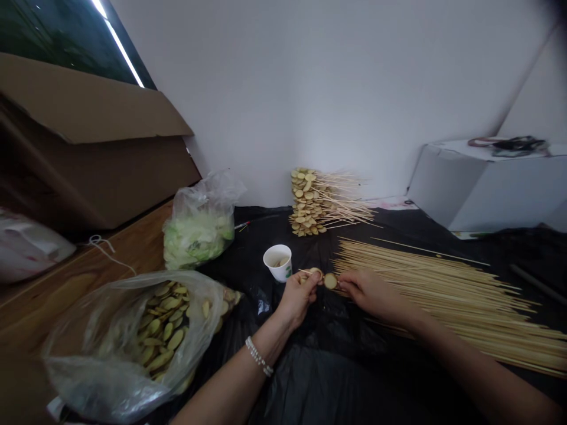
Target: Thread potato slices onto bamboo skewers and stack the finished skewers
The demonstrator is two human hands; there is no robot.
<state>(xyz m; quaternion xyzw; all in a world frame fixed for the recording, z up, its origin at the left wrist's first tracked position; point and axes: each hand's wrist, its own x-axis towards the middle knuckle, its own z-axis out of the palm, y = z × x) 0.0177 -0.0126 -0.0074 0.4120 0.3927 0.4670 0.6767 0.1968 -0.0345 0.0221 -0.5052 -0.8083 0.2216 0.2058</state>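
My left hand [299, 298], with a beaded bracelet at the wrist, pinches a few thin round potato slices between thumb and fingers. A thin stick tip pokes out at its left side. Between the two hands one potato slice [330, 281] faces me, apparently threaded on a bamboo skewer mostly hidden by the fingers. My right hand [361, 289] is closed at the skewer's other end, just right of that slice. Behind my left hand stands a white paper cup [278, 263] with some slices inside. Loose bamboo skewers [443, 295] lie in a wide pile under my right forearm.
An open clear bag [101, 354] of potato slices lies at left, with a bag of pale green vegetables [199, 233] behind. Filled skewers [308, 203] are stacked against the wall. A cardboard box [110, 171] stands left, a white box [460, 189] right. Black plastic [319, 378] covers the table.
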